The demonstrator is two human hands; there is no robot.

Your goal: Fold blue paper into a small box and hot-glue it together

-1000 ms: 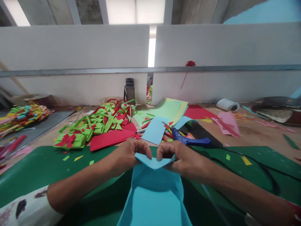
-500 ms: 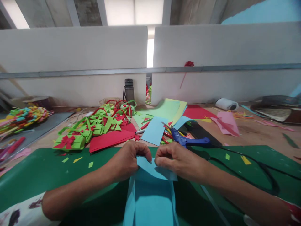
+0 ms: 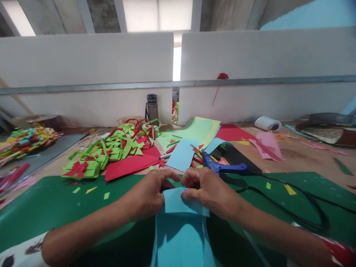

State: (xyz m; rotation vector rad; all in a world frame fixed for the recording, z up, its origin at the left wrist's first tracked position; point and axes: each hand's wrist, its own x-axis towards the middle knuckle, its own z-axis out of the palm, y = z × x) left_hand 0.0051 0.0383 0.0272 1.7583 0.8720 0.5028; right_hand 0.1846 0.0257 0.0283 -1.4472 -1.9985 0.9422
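A light blue paper sheet [image 3: 180, 237] lies on the dark green mat [image 3: 55, 204] in front of me, its far end folded back into a flap. My left hand [image 3: 148, 194] pinches the flap's left edge, fingers curled. My right hand [image 3: 207, 191] pinches the flap's top right, thumb pressed on the paper. Both hands meet above the fold, almost touching.
Behind the hands lie a blue glue gun [image 3: 222, 167] with a black cord, a small blue sheet [image 3: 182, 154], red paper [image 3: 130, 163], green and red paper bows [image 3: 111, 148], pale green sheets [image 3: 194, 129], pink paper [image 3: 267, 142] and a grey bottle [image 3: 152, 107]. White partitions close the back.
The paper's pointed far end has been folded down into a flat rectangular flap. Both hands drew slightly closer together and toward me, and the sheet narrowed as its sides were folded in.
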